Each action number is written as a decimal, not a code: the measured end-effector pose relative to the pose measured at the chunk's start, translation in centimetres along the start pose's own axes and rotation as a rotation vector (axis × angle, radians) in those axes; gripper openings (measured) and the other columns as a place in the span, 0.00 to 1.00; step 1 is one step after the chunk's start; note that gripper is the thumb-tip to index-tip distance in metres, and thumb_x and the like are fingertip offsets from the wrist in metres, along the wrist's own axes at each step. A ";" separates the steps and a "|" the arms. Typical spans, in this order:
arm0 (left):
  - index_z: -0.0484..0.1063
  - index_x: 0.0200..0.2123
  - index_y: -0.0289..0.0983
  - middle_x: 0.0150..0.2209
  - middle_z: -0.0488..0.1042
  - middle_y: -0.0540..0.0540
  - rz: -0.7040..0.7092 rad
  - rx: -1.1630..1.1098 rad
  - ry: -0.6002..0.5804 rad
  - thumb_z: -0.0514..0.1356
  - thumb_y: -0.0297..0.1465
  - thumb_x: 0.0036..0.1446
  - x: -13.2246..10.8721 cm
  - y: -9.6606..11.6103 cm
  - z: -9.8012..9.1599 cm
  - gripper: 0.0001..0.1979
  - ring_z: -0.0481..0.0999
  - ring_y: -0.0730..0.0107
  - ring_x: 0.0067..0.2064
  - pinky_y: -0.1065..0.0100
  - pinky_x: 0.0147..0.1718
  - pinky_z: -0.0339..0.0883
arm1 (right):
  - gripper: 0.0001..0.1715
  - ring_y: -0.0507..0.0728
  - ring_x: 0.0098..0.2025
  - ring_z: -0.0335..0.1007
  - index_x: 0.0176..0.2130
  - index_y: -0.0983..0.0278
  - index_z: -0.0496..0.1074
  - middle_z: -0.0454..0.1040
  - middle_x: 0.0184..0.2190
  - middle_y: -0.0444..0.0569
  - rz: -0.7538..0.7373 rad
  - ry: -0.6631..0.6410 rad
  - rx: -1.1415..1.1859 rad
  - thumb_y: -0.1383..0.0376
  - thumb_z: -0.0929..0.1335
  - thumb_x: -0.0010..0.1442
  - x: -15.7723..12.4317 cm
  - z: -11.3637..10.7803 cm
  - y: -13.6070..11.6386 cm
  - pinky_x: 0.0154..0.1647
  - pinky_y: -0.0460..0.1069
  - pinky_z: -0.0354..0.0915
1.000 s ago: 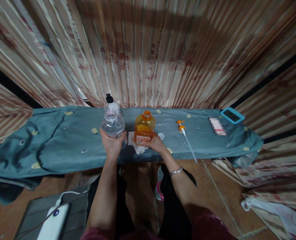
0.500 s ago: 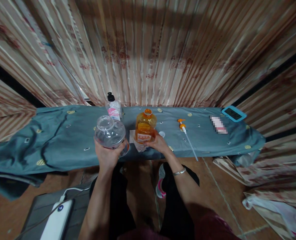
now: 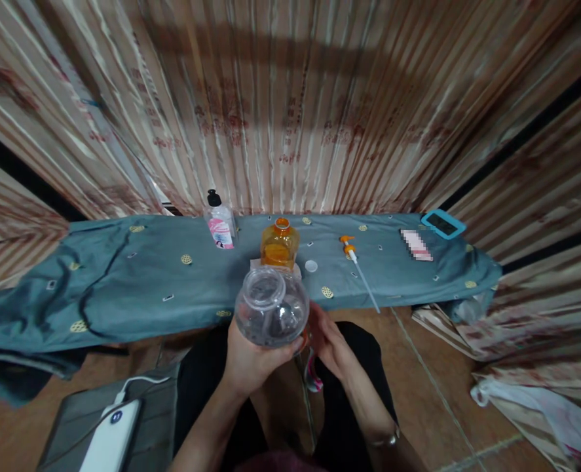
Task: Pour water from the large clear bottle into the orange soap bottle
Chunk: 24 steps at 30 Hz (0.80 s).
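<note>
My left hand (image 3: 253, 360) is wrapped around a clear, round plastic jar (image 3: 290, 308) with a wide open mouth, held up off the table's front edge. My right hand (image 3: 327, 341) is beside the jar's right side, fingers stretched out and partly hidden behind it; whether they touch it I cannot tell. Behind the jar stands an amber bottle (image 3: 280, 246) without its top, part-filled with orange liquid, on a pale tissue (image 3: 297, 270). To the right lie a small white disc (image 3: 311, 266) and an orange pump head with a long tube (image 3: 352, 252).
A clear bottle with a pink label and black cap (image 3: 220, 226) stands at the back left. A pixelated pink item (image 3: 416, 244) and a blue-framed digital clock (image 3: 443, 224) lie to the right on the teal cloth (image 3: 137, 282). A white power bank (image 3: 111, 436) sits lower left.
My right hand has let go of the amber bottle and drawn back toward the jar. My left hand has brought the jar to the right and nearer to me.
</note>
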<state>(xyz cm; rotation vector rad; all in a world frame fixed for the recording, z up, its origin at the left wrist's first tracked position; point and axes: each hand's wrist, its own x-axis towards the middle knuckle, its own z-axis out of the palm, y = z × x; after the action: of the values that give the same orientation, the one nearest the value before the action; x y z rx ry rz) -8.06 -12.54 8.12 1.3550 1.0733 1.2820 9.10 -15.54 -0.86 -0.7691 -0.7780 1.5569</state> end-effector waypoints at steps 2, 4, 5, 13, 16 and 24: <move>0.73 0.36 0.34 0.33 0.81 0.42 -0.022 -0.080 -0.095 0.73 0.32 0.33 -0.5 0.4 1.0 0.23 0.82 0.56 0.34 0.58 0.36 0.80 | 0.20 0.54 0.46 0.75 0.45 0.46 0.78 0.76 0.48 0.39 0.106 -0.073 0.194 0.41 0.69 0.59 -0.8 0.3 1.6 0.52 0.51 0.69; 0.73 0.38 0.35 0.36 0.81 0.41 -0.057 -0.175 -0.159 0.73 0.33 0.35 -0.8 0.9 1.8 0.24 0.82 0.53 0.39 0.55 0.41 0.79 | 0.26 0.54 0.35 0.77 0.42 0.49 0.79 0.79 0.39 0.43 0.178 -0.139 0.340 0.37 0.71 0.52 -1.3 0.0 2.6 0.42 0.51 0.74; 0.73 0.39 0.35 0.38 0.81 0.40 -0.062 -0.207 -0.185 0.74 0.34 0.35 -0.9 1.1 2.2 0.26 0.82 0.52 0.42 0.54 0.43 0.78 | 0.30 0.54 0.32 0.77 0.42 0.51 0.80 0.80 0.37 0.44 0.189 -0.157 0.397 0.36 0.72 0.49 -1.4 -0.2 2.9 0.40 0.54 0.75; 0.73 0.46 0.36 0.42 0.80 0.38 -0.027 -0.247 -0.401 0.70 0.49 0.41 0.0 2.2 3.4 0.32 0.81 0.50 0.44 0.52 0.45 0.77 | 0.19 0.56 0.39 0.78 0.43 0.58 0.80 0.79 0.42 0.48 0.126 -0.258 0.613 0.53 0.76 0.53 -2.4 0.2 -0.1 0.31 0.46 0.75; 0.68 0.54 0.39 0.49 0.77 0.37 0.105 -0.187 -0.321 0.61 0.63 0.41 1.1 1.6 2.6 0.44 0.76 0.46 0.53 0.51 0.51 0.75 | 0.17 0.57 0.39 0.77 0.43 0.57 0.80 0.79 0.42 0.51 0.044 -0.211 0.609 0.53 0.74 0.55 -2.8 0.8 -1.6 0.30 0.44 0.73; 0.50 0.66 0.43 0.68 0.54 0.36 0.437 0.187 0.241 0.71 0.48 0.44 10.1 -2.1 0.8 0.51 0.53 0.47 0.70 0.46 0.66 0.52 | 0.31 0.62 0.37 0.73 0.44 0.60 0.77 0.72 0.49 0.63 0.040 0.139 0.567 0.52 0.79 0.42 -3.7 0.3 -4.0 0.21 0.44 0.68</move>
<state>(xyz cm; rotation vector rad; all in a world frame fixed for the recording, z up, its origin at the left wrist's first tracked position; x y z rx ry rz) -6.56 -2.29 7.72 1.6701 1.1177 1.7338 11.43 -18.78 2.82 -0.4650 -0.1952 1.6303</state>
